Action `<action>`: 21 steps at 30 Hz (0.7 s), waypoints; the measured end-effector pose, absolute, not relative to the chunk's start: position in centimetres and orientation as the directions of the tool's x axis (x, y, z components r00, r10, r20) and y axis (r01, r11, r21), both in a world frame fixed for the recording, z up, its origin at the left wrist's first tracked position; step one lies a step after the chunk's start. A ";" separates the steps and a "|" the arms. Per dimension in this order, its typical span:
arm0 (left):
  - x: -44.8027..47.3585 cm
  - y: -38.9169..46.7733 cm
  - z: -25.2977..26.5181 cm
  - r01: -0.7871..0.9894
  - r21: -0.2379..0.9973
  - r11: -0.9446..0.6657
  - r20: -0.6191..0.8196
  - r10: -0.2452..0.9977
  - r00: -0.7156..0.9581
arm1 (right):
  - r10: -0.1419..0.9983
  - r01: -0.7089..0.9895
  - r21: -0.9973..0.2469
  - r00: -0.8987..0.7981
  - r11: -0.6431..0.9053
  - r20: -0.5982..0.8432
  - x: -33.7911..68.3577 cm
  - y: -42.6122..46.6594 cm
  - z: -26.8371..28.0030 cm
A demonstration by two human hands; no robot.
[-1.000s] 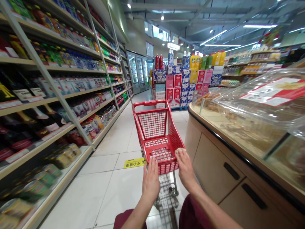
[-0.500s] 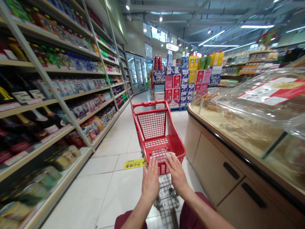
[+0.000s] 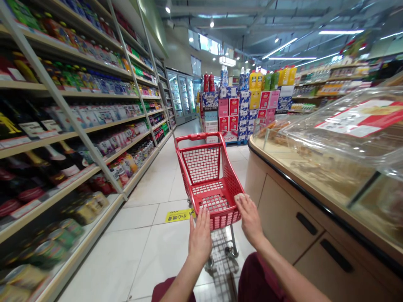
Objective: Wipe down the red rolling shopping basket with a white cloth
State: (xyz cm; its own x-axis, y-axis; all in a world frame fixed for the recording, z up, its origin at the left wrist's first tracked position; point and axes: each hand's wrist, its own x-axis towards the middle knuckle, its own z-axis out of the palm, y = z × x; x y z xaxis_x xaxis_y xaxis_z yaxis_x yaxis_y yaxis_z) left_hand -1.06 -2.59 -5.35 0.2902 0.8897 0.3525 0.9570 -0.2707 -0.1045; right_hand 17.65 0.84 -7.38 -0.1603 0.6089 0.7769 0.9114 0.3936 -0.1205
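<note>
Left fingers (image 3: 203,220), outstretched, lie at the near rim (image 3: 222,212) of a red, grid-walled plastic trolley (image 3: 225,187) just ahead; right fingers (image 3: 246,205), curled, hold a pale crumpled wad (image 3: 239,196) at its corner.

L hand (image 3: 200,237) flat, fingertips on near rim of red cart (image 3: 225,188) approx. 7 o'clock; R hand (image 3: 251,217) at rim's 4, holding pale wad (image 3: 239,196), exact type unclear. Yellow floor sign (image 3: 178,215) just off cart's 8. Stocked shelves (image 3: 75,186) at 9, stacked boxes (image 3: 233,107) approx. 12–1, wood-fronted counter (image 3: 280,218) w/ clear-plastic cover (image 3: 346,147) at 3.
</note>
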 end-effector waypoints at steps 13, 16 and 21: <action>-1.0 -2.5 -4.8 0.964 -0.086 -0.251 0.350 0.898 0.266 | 0.614 0.925 -0.176 -0.074 0.337 0.786 17.8 0.8 -7.7; -0.8 -2.4 -4.9 0.970 -0.074 -0.230 0.351 0.904 0.242 | 0.591 0.878 -0.131 -0.194 0.461 0.783 16.4 0.5 -8.1; -1.0 -2.3 -5.0 0.965 -0.069 -0.254 0.330 0.907 0.262 | 0.619 0.891 -0.137 -0.184 0.433 0.764 16.9 0.9 -7.8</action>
State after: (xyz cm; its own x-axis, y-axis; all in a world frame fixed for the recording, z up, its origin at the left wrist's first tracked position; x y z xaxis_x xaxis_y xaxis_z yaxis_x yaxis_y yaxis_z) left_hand -0.96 -2.28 -5.02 0.2623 0.9066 0.3304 0.9647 -0.2540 -0.0689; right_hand 16.95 0.88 -7.80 -0.1838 0.6191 0.7635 0.8908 0.4333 -0.1369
